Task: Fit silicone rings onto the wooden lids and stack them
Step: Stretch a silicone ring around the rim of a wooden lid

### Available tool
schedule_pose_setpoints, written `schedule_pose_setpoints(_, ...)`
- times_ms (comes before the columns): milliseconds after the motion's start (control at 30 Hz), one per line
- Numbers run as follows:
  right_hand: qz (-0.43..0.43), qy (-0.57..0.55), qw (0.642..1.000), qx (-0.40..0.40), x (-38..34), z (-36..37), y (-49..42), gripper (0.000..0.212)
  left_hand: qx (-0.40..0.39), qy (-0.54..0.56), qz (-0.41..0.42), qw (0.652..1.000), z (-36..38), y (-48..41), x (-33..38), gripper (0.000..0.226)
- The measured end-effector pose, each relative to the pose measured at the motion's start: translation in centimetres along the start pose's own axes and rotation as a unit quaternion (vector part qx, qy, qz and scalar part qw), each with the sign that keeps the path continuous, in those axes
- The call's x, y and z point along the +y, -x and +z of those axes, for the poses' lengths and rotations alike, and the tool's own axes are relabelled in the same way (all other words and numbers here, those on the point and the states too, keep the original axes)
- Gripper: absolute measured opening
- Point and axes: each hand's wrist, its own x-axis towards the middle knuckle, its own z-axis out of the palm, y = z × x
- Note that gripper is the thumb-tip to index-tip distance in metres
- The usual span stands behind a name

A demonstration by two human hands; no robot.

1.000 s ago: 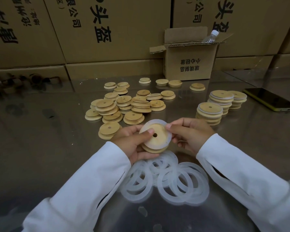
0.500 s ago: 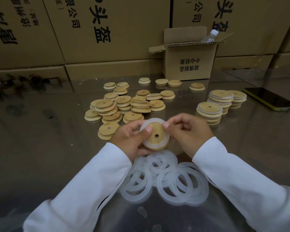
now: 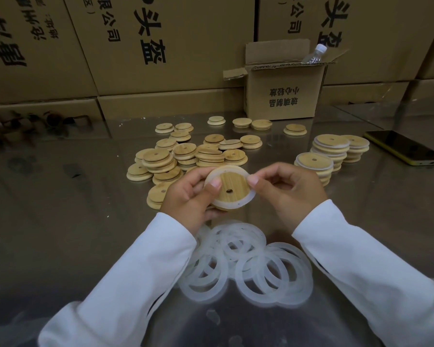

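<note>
Watching through the head camera, I logged both hands raised just above the bench [image 3: 60, 221], between the loose silicone rings [image 3: 248, 266] nearest the body and the heap of bare wooden lids [image 3: 186, 156] beyond. The left hand [image 3: 186, 194] cupped one wooden lid [image 3: 232, 187] from below, thumb laid across its face near the centre hole, fingers curled under the rim. The right hand [image 3: 291, 189] pinched the silicone ring [image 3: 226, 204] at the lid's upper right edge between thumb and forefinger, its other fingers loosely curled. The ring lay around the lid on every arc I could see; whether it sat fully home on the hidden underside I could not tell. Judged step: last seating of the ring, stacking not yet done. The finished stacks [image 3: 313, 164] stood to the right, apart from the hands, with a phone [image 3: 404, 146] further right. Risks noted: silicone stretches and slips, so if the pinch let go before the last arc dropped in, the ring could spring off the rim or sit twisted, and a twisted ring would leave the lid tilted on a stack. The nearest stack looked tall and slightly uneven; a lid set down off-centre could slide off or topple it. The sleeves [image 3: 135, 271] hung just over the loose rings, so a low sweep toward the stacks could drag some along the bench.
</note>
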Motion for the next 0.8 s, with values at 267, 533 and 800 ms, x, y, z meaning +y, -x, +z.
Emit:
schedule_pose_setpoints(267, 0.008, -0.005, 0.999, 0.033, 0.30, 0.80, 0.67, 0.007, 0.014, 0.082, -0.036, 0.996, 0.27, 0.08, 0.19, 0.015)
schedule_pose_setpoints(533, -0.025, 0.102, 0.994, 0.005, 0.36, 0.72, 0.93, 0.019, -0.001, -0.063, -0.020, 0.998, 0.25, 0.19, -0.11, 0.010)
schedule_pose_setpoints(800, -0.072, 0.132, 0.988, -0.024, 0.21, 0.86, 1.03, 0.027, -0.034, -0.180, 0.030, 0.983, -0.32, 0.25, 0.29, 0.015)
